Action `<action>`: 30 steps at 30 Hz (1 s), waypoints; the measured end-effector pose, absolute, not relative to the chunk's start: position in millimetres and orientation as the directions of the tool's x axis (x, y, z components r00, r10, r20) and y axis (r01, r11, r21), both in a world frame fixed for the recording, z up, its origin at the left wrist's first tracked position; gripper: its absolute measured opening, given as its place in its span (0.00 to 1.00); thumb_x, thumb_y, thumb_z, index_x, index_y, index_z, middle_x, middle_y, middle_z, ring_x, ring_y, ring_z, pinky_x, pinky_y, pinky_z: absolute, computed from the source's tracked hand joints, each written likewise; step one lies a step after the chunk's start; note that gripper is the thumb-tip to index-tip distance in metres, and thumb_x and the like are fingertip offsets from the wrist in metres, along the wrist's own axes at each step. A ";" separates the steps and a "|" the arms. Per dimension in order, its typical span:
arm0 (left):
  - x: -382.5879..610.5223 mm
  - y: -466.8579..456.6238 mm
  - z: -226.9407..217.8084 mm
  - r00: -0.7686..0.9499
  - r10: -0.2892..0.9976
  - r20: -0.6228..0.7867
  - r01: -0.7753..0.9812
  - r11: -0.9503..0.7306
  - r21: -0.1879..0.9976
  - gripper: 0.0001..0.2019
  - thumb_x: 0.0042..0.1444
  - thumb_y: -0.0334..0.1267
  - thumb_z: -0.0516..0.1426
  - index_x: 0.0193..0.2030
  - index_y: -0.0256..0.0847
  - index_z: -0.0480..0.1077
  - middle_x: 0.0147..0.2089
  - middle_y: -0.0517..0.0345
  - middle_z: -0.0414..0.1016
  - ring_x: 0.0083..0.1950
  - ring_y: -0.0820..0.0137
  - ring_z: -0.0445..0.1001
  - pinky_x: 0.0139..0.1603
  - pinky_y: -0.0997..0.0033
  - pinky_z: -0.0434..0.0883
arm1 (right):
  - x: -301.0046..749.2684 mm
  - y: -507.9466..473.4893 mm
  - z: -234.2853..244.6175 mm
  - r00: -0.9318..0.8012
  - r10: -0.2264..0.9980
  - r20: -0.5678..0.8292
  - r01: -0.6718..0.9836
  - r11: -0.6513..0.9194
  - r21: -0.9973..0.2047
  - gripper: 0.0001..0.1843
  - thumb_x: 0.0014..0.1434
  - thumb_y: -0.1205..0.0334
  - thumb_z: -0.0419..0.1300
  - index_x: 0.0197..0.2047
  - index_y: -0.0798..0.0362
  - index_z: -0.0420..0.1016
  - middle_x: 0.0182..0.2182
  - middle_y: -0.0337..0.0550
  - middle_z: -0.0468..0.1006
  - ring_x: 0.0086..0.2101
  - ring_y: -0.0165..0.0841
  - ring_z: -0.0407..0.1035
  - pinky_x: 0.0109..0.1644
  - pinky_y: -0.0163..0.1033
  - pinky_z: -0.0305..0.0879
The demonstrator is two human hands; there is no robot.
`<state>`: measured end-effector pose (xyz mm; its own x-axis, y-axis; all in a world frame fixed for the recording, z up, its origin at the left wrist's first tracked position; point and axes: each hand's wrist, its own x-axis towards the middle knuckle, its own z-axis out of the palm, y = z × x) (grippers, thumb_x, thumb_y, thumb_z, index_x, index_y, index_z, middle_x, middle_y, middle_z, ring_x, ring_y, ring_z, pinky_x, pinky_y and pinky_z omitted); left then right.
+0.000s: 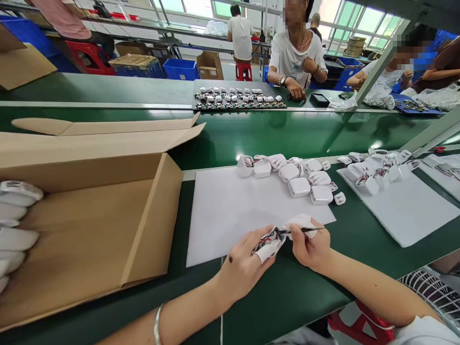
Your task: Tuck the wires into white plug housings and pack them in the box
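Note:
My left hand point(241, 263) is closed around a small white casing point(270, 249) with coloured wires showing at its open side. In my right hand point(313, 248) is a thin dark pair of tweezers point(309, 229), one end reaching into the wires of the casing. Something white and soft-looking point(301, 220) lies against the right fingers; I cannot tell what it is. Both hands are over the front edge of a white foam sheet point(226, 215). Beyond them, several rounded white casings point(299, 187) are grouped along the sheet's right and back edge.
An open cardboard box point(151, 225) with wrapped white items point(17, 239) stands at left. On the right, a second white sheet point(409, 215) carries more casings point(370, 184). Across the green bench, a person point(298, 52) sits behind a tray point(239, 106) of small parts. A metal post point(383, 62) slants at right.

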<state>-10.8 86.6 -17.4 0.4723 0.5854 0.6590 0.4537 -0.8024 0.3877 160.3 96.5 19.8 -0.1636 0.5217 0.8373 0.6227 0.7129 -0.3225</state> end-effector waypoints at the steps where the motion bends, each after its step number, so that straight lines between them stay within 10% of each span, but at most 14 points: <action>1: -10.9 86.8 -17.5 0.472 0.586 0.659 0.455 -0.802 0.387 0.12 0.57 0.27 0.55 0.48 0.38 0.67 0.51 0.46 0.72 0.48 0.64 0.74 0.45 0.66 0.77 | 160.4 96.3 20.5 -0.164 0.522 0.837 0.636 0.704 -0.315 0.09 0.63 0.72 0.50 0.32 0.54 0.67 0.19 0.39 0.68 0.21 0.29 0.62 0.24 0.33 0.61; 14: -10.2 86.5 -15.8 0.465 0.579 0.670 0.473 -0.802 0.364 0.11 0.56 0.26 0.56 0.46 0.36 0.67 0.49 0.45 0.73 0.46 0.64 0.75 0.42 0.68 0.77 | 152.3 99.2 13.7 -0.056 0.677 0.734 0.643 0.587 -0.492 0.17 0.64 0.68 0.51 0.23 0.52 0.58 0.17 0.32 0.57 0.18 0.25 0.53 0.22 0.31 0.53; 25: -9.6 86.2 -15.0 0.421 0.647 0.636 0.485 -0.753 0.445 0.14 0.57 0.29 0.56 0.51 0.41 0.66 0.47 0.50 0.74 0.45 0.66 0.76 0.43 0.70 0.76 | 155.9 100.2 12.5 -0.139 0.627 0.767 0.631 0.653 -0.419 0.15 0.65 0.67 0.49 0.25 0.53 0.64 0.17 0.36 0.65 0.19 0.28 0.60 0.23 0.33 0.57; 30: -9.1 87.2 -15.0 0.418 0.728 0.544 0.508 -0.684 0.524 0.15 0.57 0.30 0.55 0.52 0.42 0.64 0.44 0.55 0.75 0.44 0.68 0.76 0.41 0.73 0.76 | 171.0 105.1 15.5 0.208 0.728 0.653 0.580 0.445 -0.682 0.19 0.66 0.61 0.49 0.22 0.54 0.62 0.15 0.33 0.61 0.18 0.25 0.57 0.22 0.32 0.54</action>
<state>-9.1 87.2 -15.0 0.4179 0.7275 0.5441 0.5084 -0.6837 0.5236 171.0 105.1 15.5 0.2079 0.7284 0.6529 0.5805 0.4454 -0.6817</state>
